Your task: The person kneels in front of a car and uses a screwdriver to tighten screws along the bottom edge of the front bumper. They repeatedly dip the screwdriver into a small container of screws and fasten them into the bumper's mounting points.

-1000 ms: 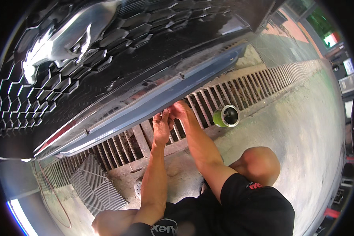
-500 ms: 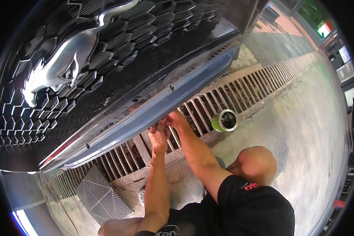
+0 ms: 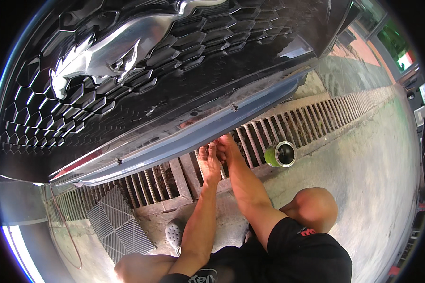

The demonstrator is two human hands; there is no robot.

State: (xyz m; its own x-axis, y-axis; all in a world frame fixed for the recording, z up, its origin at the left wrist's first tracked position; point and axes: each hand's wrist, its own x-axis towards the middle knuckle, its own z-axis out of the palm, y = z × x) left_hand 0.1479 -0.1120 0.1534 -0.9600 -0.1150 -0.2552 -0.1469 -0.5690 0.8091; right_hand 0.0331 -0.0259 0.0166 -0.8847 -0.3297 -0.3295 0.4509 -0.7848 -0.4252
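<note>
A grey front lip [image 3: 174,147] runs along the bottom of a black car bumper [image 3: 141,120], slanting up to the right. Against its lower edge, near the middle, my two hands are close together. My left hand [image 3: 210,162] has its fingers bent and pressed together at the edge, their tips partly out of sight. My right hand [image 3: 227,147] is just beside it, its fingers closed and mostly hidden by the lip and the other hand. Whatever they pinch there is too small or covered to make out.
A metal drain grate [image 3: 297,125] crosses the floor under the hands. On its near edge, to the right, stands an open green can [image 3: 279,155]. A grey ribbed mat [image 3: 115,224] lies lower left. Above is a honeycomb grille with a silver horse emblem [image 3: 113,54].
The view has shifted, so car, can and grate appear moved to the right. Both hands stay at the same part of the lip, with slightly changed fingers.
</note>
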